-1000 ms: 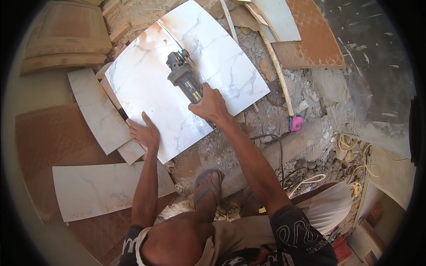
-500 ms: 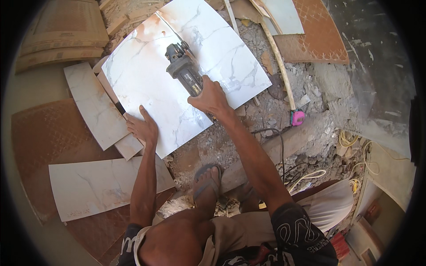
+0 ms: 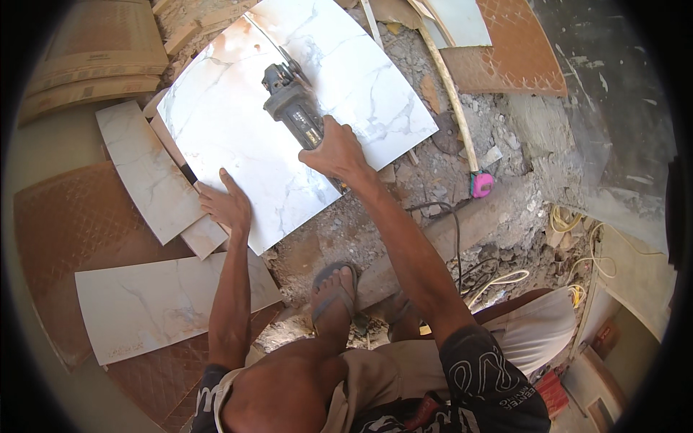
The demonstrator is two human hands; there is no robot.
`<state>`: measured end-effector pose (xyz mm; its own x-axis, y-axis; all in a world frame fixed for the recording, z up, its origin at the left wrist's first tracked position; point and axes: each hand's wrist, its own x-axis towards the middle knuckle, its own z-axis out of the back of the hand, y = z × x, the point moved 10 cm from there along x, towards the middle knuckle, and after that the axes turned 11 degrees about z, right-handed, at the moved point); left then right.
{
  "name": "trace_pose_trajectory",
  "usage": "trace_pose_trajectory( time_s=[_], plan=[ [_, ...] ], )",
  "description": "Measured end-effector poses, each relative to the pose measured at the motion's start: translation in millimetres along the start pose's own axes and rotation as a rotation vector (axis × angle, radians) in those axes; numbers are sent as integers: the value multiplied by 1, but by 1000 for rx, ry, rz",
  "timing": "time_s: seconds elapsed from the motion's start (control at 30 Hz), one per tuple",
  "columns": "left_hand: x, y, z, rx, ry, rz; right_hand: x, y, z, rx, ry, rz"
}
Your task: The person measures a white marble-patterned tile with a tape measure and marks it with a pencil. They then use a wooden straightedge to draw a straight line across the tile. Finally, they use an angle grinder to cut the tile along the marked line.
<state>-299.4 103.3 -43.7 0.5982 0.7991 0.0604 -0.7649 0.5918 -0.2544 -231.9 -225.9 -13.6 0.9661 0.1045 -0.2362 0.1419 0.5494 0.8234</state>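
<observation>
A large white, grey-veined tile (image 3: 375, 86) lies at an angle in front of me. My right hand (image 3: 338, 153) is closed around the body of a dark angle grinder (image 3: 292, 105). Its head points away from me, and its disc stands at a thin straight line running to the tile's far edge. Reddish wet-looking smears lie beside that line. My left hand (image 3: 229, 204) rests on the tile's left edge, thumb and fingers apart, with the fingertips reaching over the edge.
Cut tile pieces (image 3: 148, 169) and brown-backed tiles (image 3: 79, 252) lie at left, below stacked cardboard boxes (image 3: 101, 43). Right of the tile are a wooden stick (image 3: 455, 94), a pink tape measure (image 3: 481, 185) and a worn disc (image 3: 449, 133). A dark cable (image 3: 458, 238) crosses the rubble near my sandalled feet (image 3: 334, 292).
The whole view has shifted slightly. Relative to the tile, the grinder and both hands show no clear movement.
</observation>
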Motion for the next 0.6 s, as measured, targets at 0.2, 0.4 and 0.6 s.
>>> trace_pose_trajectory(
  time_s=[0.2, 0.4, 0.6],
  plan=[
    [-2, -1, 3, -13, -5, 5, -1, -1, 0, 3, 4, -10],
    [-2, -1, 2, -18, 18, 16, -1, -1, 1, 12, 13, -22],
    [1, 2, -3, 7, 1, -6, -1, 2, 3, -18, 16, -13]
  ],
)
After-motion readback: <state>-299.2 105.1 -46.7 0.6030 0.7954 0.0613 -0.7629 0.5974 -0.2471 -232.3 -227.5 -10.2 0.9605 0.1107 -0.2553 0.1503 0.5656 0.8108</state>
